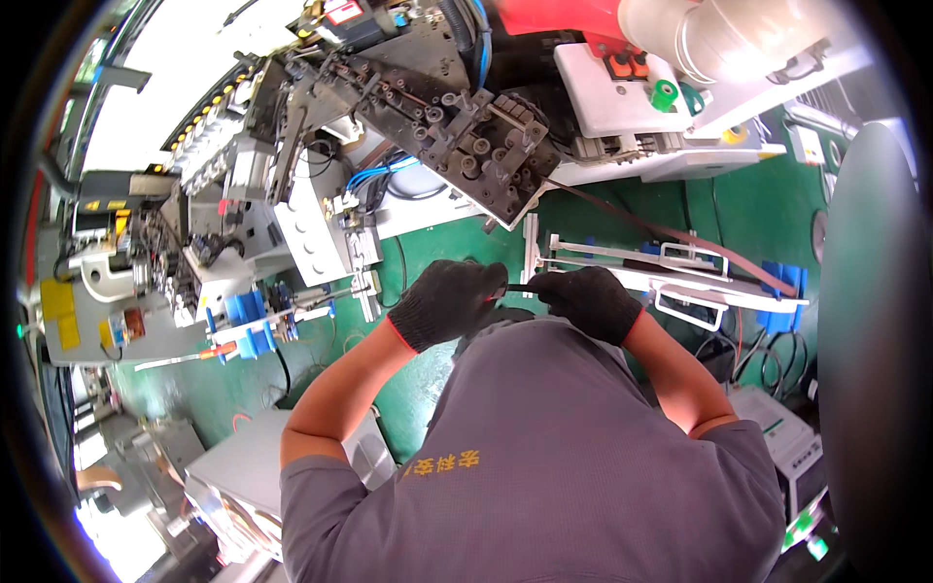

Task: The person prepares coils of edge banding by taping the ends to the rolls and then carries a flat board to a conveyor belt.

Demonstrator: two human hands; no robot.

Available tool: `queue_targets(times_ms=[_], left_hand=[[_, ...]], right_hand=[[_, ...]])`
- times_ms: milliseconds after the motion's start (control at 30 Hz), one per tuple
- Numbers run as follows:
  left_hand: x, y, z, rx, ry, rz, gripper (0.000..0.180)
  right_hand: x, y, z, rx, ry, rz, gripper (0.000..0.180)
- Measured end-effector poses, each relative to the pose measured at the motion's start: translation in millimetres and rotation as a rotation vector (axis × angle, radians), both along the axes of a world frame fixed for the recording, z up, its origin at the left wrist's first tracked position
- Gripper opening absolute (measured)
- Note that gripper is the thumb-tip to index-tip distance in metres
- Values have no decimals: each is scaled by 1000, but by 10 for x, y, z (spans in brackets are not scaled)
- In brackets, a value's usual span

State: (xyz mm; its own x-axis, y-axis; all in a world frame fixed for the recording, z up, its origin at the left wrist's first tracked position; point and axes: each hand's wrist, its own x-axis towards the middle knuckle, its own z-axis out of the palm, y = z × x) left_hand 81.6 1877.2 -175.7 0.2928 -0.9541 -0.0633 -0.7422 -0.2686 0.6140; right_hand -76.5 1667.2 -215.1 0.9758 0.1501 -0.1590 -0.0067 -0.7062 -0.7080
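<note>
Both hands wear dark knitted gloves with red cuffs and meet in front of my body. My left hand (449,303) is closed around one end of a thin dark rod (520,288). On the other end, my right hand (591,301) has its fingers pinched. Only a short stretch of the rod shows between the gloves, so its exact kind is hidden. A small reddish patch shows by the left fingertips. Beyond the hands stands a machine head (476,146), a dark metal plate carrying several rollers and bolts.
White rails with handles (671,282) and a blue block (777,296) lie to the right. A brown strap (661,228) runs there from the machine head. At left are a blue clamp (251,321) and an orange-handled screwdriver (219,351). Cables trail over the green floor (428,248).
</note>
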Motion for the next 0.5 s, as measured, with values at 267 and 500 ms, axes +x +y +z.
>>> queue_targets(times_ms=[267, 500], left_hand=[[483, 114, -518, -187, 175, -33, 18], [596, 204, -551, -320, 121, -189, 15]], right_hand=[[78, 395, 118, -191, 6, -229, 23], [75, 615, 234, -198, 29, -339, 26]])
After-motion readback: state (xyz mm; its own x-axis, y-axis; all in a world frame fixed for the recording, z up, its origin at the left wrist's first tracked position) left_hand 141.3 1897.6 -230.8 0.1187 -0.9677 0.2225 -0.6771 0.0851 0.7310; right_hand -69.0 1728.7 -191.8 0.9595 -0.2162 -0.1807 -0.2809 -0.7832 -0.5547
